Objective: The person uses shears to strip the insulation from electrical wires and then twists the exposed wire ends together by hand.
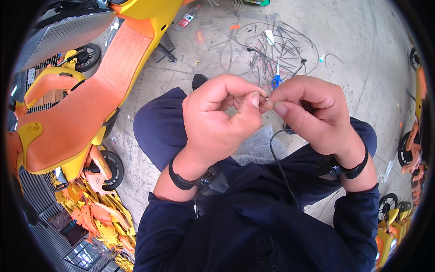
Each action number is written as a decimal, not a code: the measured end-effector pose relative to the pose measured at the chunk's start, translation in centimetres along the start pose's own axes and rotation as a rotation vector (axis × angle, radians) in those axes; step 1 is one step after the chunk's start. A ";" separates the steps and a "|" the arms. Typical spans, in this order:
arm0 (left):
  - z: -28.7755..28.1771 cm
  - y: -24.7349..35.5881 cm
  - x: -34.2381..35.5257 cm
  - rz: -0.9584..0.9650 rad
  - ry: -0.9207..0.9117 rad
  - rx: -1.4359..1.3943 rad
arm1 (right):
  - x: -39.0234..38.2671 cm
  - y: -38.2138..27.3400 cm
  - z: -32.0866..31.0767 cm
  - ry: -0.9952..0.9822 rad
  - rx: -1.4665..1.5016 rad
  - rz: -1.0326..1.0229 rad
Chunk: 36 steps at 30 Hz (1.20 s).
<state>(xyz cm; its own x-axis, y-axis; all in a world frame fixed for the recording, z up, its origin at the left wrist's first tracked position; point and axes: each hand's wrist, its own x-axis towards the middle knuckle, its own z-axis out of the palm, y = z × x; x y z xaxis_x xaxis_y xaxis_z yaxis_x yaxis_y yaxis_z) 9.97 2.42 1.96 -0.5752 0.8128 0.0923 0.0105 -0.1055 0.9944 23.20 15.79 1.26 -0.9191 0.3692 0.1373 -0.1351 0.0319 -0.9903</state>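
Observation:
Both hands meet in front of my lap, fingertips almost touching. My left hand [217, 120] pinches one side of a thin wire [267, 99] between thumb and forefinger. On its other side, my right hand [319, 113] pinches with thumb and forefinger, the remaining fingers curled. Only a short piece of wire shows between the fingertips. A black cable [275, 158] emerges below my right hand and curves down over my lap; its link to the wire is hidden. Clear bubble wrap [258, 147] lies below the hands, between my legs.
Scissors with blue handles [277, 81] lie on the floor beyond my hands, beside a tangle of dark cables [263, 56]. A plastic bottle [186, 18] rests farther left. An orange and yellow scooter body [90, 104] stands close on my left; scooters [408, 149] line the right edge.

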 end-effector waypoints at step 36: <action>-0.7 -1.2 1.3 0.480 -0.015 0.503 | 0.8 0.8 0.2 0.096 -0.618 -0.412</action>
<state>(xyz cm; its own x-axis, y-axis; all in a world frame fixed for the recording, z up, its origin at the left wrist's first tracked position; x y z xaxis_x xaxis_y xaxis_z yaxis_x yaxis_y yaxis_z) 8.67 3.22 0.84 -0.4003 0.7509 0.5253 0.6410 -0.1802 0.7461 22.28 15.88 0.53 -0.7989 0.2934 0.5250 -0.2025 0.6908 -0.6942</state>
